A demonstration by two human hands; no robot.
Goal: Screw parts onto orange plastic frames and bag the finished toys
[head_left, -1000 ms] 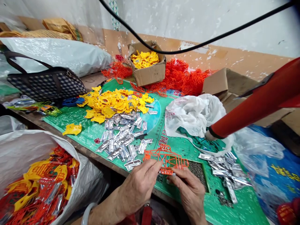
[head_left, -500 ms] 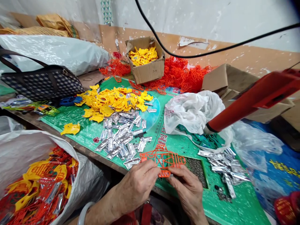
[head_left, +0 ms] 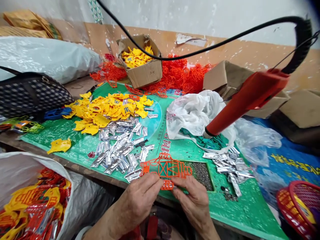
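An orange openwork plastic frame (head_left: 166,167) with crossed bars is held between my two hands, over the front edge of the table. My left hand (head_left: 143,193) pinches its lower left side. The fingers of my right hand (head_left: 191,193) close on its lower right corner, where a small glint of metal shows at the fingertips. Just beyond the left hand lies a pile of shiny silver metal pieces (head_left: 120,146). Behind that pile are yellow plastic shells (head_left: 105,108). Right of the frame is a green tray (head_left: 212,191) of tiny dark parts.
A red electric screwdriver (head_left: 240,103) hangs at the right on a black cable. More silver pieces (head_left: 228,163) lie below it, beside a white plastic bag (head_left: 197,106). At lower left stands an open sack (head_left: 70,186) of assembled parts. A cardboard box (head_left: 145,76) stands behind.
The view has shifted to the right, so the table's things appear further left. Both hands keep the same hold on the orange frame. The red screwdriver looks slightly more upright.
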